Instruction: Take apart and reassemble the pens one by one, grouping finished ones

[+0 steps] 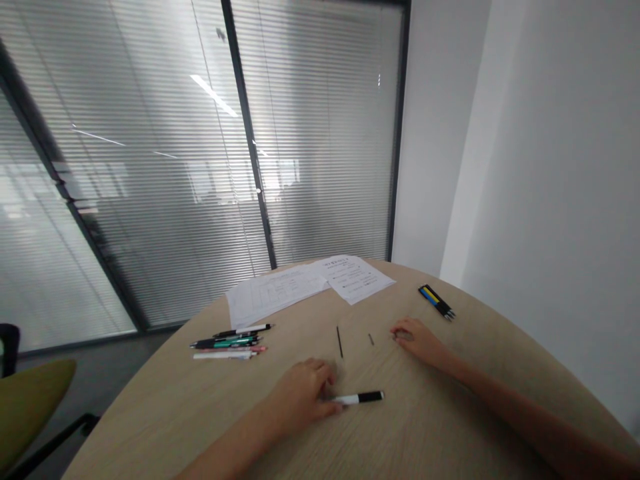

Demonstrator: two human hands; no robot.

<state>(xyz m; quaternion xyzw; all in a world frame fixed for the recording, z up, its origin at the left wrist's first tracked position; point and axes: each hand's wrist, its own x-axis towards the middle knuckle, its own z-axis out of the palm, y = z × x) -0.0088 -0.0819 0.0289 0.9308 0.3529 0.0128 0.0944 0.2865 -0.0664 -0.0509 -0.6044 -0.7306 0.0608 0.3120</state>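
My left hand (306, 392) is low in the middle of the view, fingers curled, with the thumb against the white end of a black-and-white pen (364, 398). The pen lies sideways, its black part pointing right; its left end is partly hidden by the hand. Just beyond this hand, a thin dark pen refill (339, 341) lies on the table. To its right is a tiny dark piece, perhaps a spring (371, 339). My right hand (416, 340) rests beside that piece, its fingertips pinched together; whatever is between them is too small to make out.
Several pens (230, 343) lie in a bunch on the left of the round wooden table (240, 413). Printed sheets (285, 288) lie at the far edge. A few dark pens with blue and yellow parts (436, 301) lie at right. A green chair (35, 407) stands left.
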